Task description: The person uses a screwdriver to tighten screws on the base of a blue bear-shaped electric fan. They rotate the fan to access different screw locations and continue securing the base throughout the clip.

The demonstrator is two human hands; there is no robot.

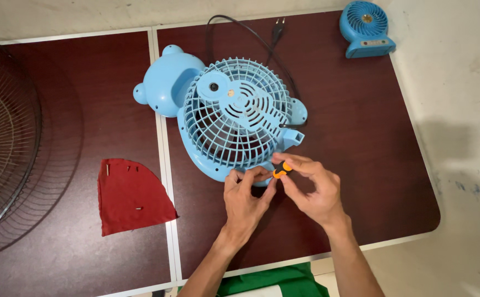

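A light blue table fan (231, 115) lies face down on the dark red table (361, 137), its rear grille up and its rounded base toward the top left. My right hand (314, 190) grips a small orange and black screwdriver (281, 169) at the fan's lower rim. My left hand (245, 198) rests right beside it, with fingertips pinched at the same spot on the rim. The screwdriver's tip is hidden by my fingers.
A red cloth (130, 195) with a few small screws on it lies to the left. A wire fan guard (3, 137) fills the far left. A small blue fan (365, 28) stands at the top right. The black power cord (251, 33) loops behind the fan.
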